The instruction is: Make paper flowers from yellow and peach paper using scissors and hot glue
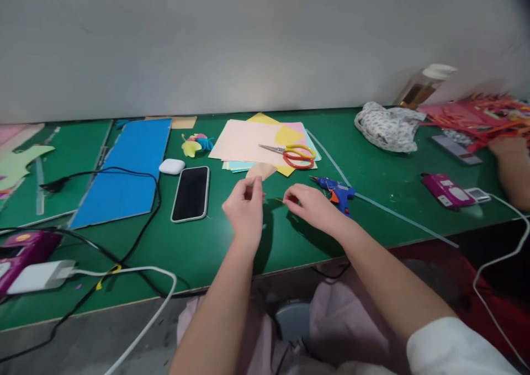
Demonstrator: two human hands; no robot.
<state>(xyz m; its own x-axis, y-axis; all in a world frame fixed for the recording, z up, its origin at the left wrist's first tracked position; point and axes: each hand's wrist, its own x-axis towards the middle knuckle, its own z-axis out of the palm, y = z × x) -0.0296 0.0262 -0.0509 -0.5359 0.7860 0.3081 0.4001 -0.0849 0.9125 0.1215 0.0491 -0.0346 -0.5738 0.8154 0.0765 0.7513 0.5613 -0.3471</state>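
My left hand [245, 205] pinches a fan-shaped piece of pale peach paper [261, 171] between thumb and fingers, a little above the green table. To its right, my right hand [305, 201] has its fingertips closed on a thin yellowish stick [279, 200] that points toward the left hand. Close beyond the right hand lies a blue hot glue gun [335, 190] with an orange trigger. Scissors [290, 154] with yellow and red handles rest on a stack of coloured paper [244, 137] behind both hands.
A phone [191, 194], a white earphone case [171, 167] and paper flowers [196, 144] lie left. Long clear glue sticks [408, 220] stretch right. Cables [159, 190] cross the left side. Patterned cloth [389, 126], a bottle [426, 85] and another person's arm [513, 170] are at right.
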